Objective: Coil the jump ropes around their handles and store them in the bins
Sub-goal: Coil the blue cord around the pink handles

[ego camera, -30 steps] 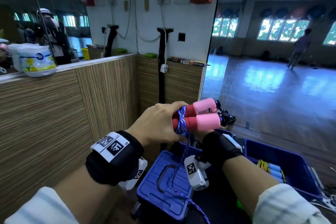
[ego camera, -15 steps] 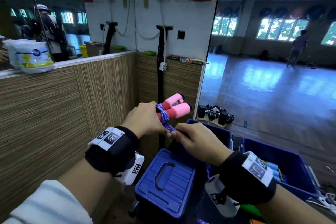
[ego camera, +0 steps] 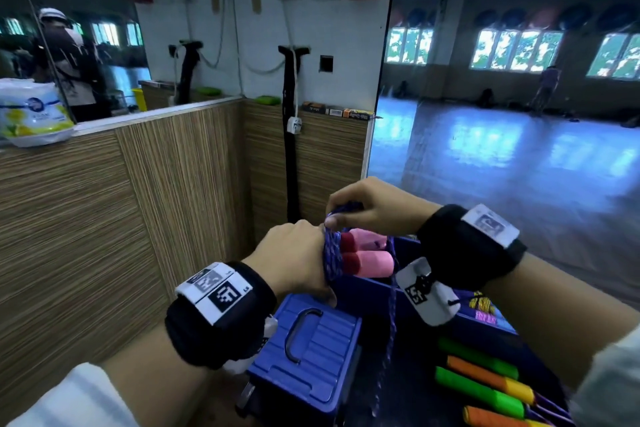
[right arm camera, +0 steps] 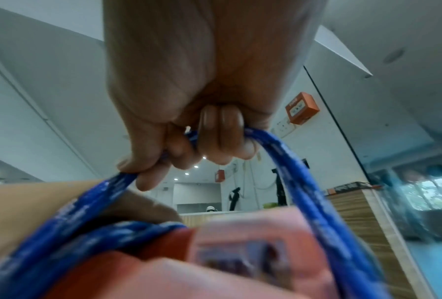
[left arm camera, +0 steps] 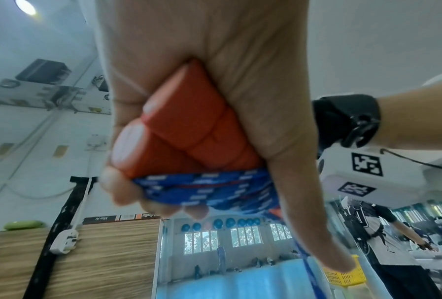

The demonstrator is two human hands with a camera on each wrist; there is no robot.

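Note:
My left hand (ego camera: 294,260) grips the two pink-and-red jump rope handles (ego camera: 367,255) held side by side, their pink ends pointing right. Several turns of blue-purple rope (ego camera: 332,255) lie round the handles beside my knuckles. My right hand (ego camera: 367,210) sits just above them and grips the rope (right arm camera: 286,161) in curled fingers. The loose rope tail (ego camera: 389,333) hangs down past the handles toward the bins. The left wrist view shows the handles (left arm camera: 189,129) and rope turns (left arm camera: 214,188) inside my left hand (left arm camera: 214,81). In the right wrist view my right hand (right arm camera: 189,131) holds the rope over the blurred handles (right arm camera: 240,259).
A blue lidded box (ego camera: 308,354) stands below my left hand. To its right, blue bins (ego camera: 405,250) hold green, orange and yellow rope handles (ego camera: 485,381). Wood-panelled walls (ego camera: 104,218) close the left and back. A mirror (ego camera: 519,114) fills the right side.
My right hand has come up from under the handles to above them, carrying the rope over. More turns now lie round the handles, which have dropped lower over the bins.

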